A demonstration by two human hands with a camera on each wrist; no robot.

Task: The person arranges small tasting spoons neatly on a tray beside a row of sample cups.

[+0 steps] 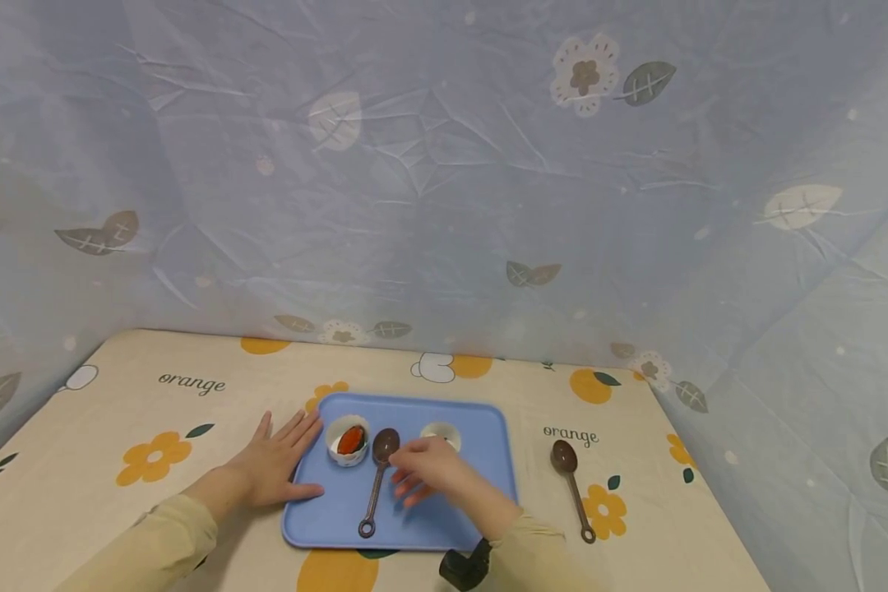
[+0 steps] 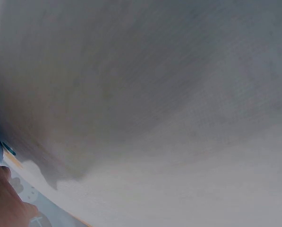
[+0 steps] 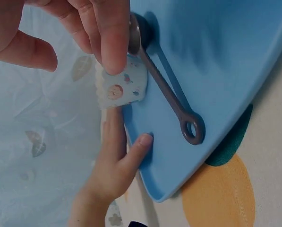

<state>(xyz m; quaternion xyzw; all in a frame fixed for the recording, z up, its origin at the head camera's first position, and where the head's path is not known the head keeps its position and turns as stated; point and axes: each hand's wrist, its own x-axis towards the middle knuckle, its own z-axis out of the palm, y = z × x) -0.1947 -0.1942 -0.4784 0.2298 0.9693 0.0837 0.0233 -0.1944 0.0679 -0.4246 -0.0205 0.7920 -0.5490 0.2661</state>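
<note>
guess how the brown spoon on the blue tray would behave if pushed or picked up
The brown spoon is probably stiff, its slender handle running straight without sagging. It may swivel if pushed, given its rounded bowl. It seems unlikely to roll, with that long handle.

I record that my right hand [image 1: 432, 467] partly hides the right-side white bowl [image 1: 442, 428], leaving its contents (a mere dark trace) unidentifiable, that both my sleeves [image 1: 164, 538] run off the head view's lower edge, and that the right wrist view's top crops my right hand.
</note>
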